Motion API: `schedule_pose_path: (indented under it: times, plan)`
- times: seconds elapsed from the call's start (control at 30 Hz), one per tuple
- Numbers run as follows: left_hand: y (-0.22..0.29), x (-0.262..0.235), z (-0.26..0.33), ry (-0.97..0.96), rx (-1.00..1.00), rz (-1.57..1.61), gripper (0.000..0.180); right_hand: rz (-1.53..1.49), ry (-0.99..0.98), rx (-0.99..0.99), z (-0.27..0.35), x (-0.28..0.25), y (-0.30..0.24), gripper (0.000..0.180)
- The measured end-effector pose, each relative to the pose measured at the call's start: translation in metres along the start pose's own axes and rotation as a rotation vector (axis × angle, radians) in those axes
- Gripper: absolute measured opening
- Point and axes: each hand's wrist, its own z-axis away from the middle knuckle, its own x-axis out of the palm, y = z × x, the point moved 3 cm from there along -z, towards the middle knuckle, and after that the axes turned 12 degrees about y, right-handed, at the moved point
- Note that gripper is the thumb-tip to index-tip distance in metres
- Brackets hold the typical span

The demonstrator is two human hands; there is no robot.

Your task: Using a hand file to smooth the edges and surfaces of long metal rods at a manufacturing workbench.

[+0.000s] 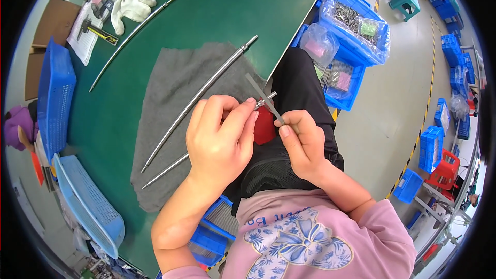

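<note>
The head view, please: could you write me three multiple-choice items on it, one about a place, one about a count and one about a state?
1. Where does the grey cloth lie?
A. on the green table
B. on the floor
C. in a blue crate

2. How many long metal rods lie free on the table, held by no hand?
A. none
B. two
C. five

3. What is the right hand doing?
A. resting open
B. pinching a thin flat strip
C. holding a glove

Answers: 1 A, the cloth is spread on the green top. 2 B, one rod on the bare table, one rod across the cloth. 3 B, its fingers grip the strip.
</note>
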Motion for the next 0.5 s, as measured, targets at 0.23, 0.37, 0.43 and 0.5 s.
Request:
schedule_pose_path:
  times: [0.23, 0.37, 0.43, 0.5]
  plan:
    - [-0.001, -0.001, 0.001, 0.007, -0.019, -0.002, 0.019, 0.018, -0.031, 0.002, 0.002, 0.006, 0.004, 0.009]
    - [-0.002, 0.0, 0.003, 0.029, -0.088, 0.03, 0.016, -0.043, 0.119, -0.065, 0.007, 0.015, 0.009, 0.022]
    - [-0.001, 0.0, 0.002, 0.03, -0.059, 0.038, 0.015, -0.068, 0.191, -0.181, 0.005, 0.014, 0.013, 0.028]
    - [-0.003, 0.001, 0.001, 0.031, -0.036, 0.043, 0.015, 0.272, 0.162, -0.502, 0.003, 0.011, 0.01, 0.035]
